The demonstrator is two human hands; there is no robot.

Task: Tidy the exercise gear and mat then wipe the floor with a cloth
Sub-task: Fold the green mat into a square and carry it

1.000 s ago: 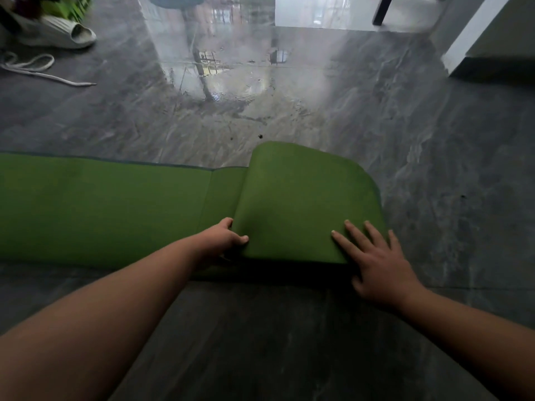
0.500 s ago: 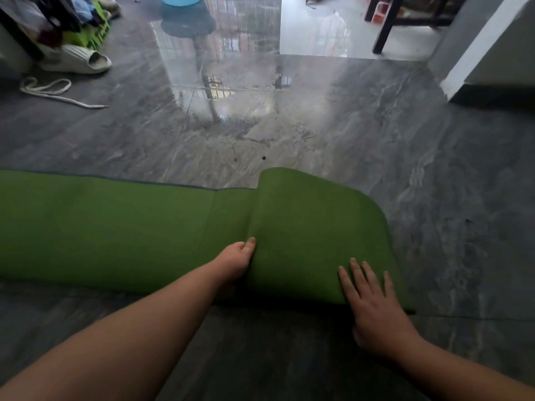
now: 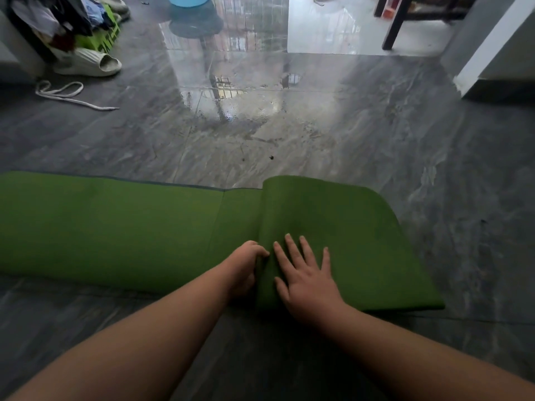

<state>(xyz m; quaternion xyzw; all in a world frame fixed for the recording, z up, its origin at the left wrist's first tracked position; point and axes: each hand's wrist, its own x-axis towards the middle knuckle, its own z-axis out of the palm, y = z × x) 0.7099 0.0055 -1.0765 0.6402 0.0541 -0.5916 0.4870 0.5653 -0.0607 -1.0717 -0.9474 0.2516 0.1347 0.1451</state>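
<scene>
The floor [image 3: 376,146] was dark grey marbled tile, glossy, with a bright window reflection toward 12 o'clock. At 11 o'clock lay a pale slipper [image 3: 89,63], a white cord [image 3: 66,94] and a heap of clothes [image 3: 58,21]; a blue basin [image 3: 188,0] stood at the top edge. A dark furniture leg [image 3: 395,23] rose at 1 o'clock, a white wall corner [image 3: 489,47] at 2 o'clock.

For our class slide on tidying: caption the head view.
Both hands, left hand and right hand, press the folded end of a green mat on grey floor.
</scene>
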